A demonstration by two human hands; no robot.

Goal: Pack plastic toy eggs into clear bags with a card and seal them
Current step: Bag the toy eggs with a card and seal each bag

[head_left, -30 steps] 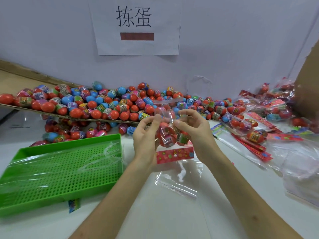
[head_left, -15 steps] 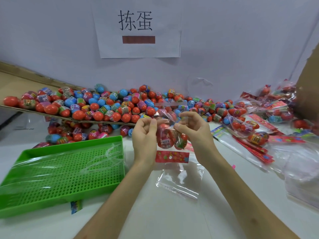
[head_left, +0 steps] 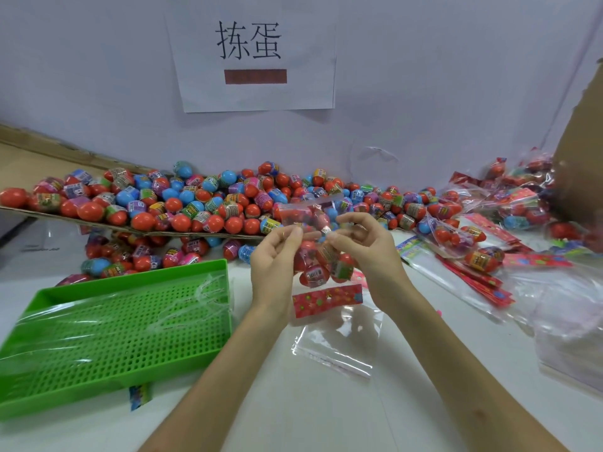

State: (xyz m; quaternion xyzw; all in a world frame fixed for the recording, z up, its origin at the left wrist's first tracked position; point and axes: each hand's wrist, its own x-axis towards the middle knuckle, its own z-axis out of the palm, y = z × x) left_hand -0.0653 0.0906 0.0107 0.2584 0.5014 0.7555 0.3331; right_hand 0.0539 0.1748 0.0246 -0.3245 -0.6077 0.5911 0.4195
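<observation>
I hold a clear bag of toy eggs [head_left: 321, 264] up over the white table, its open flap standing above my fingers. My left hand [head_left: 277, 259] pinches the bag's top at the left, thumb against forefinger. My right hand [head_left: 362, 246] pinches the top at the right. Several red eggs hang inside the bag below my fingers. Under it on the table lies an empty clear bag with a red patterned card [head_left: 328, 300]. A big heap of loose red, blue and pink eggs [head_left: 182, 207] stretches behind.
A green perforated tray [head_left: 111, 334] lined with clear film sits at the left. Filled bags [head_left: 463, 230] and stacked empty bags with red cards [head_left: 473, 278] lie at the right. Crumpled clear plastic [head_left: 571, 321] covers the far right. A cardboard wall [head_left: 584, 158] stands at the right edge.
The bag of eggs hangs a little lower between my hands. My fingertips have drawn closer together along its top. The bag on the table has not moved.
</observation>
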